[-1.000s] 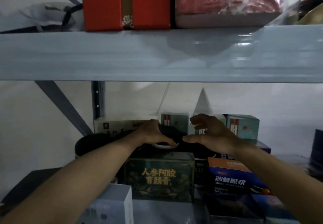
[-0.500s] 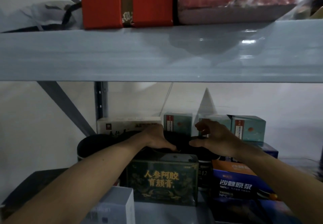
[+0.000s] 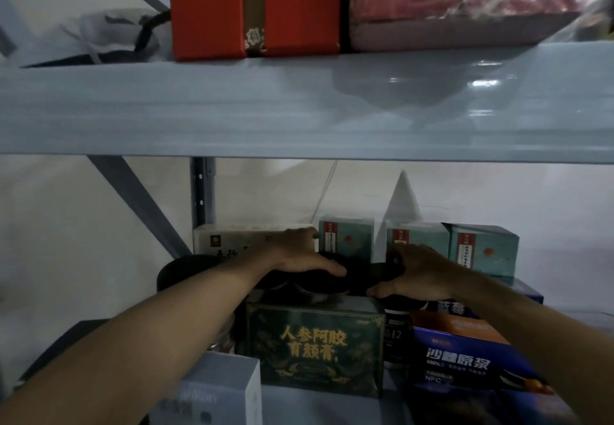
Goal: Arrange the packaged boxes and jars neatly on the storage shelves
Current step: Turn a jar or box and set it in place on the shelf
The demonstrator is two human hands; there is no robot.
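Dim grey shelving filled the head view, with the dark green box at the front of the lower shelf. Within the last second I saw the right hand drop from an open hover and curl round the lid of the right jar, just behind the box's right corner. The left hand stayed clasped on the left jar, directly behind the box. Both grips looked made, so I judged a move was due.
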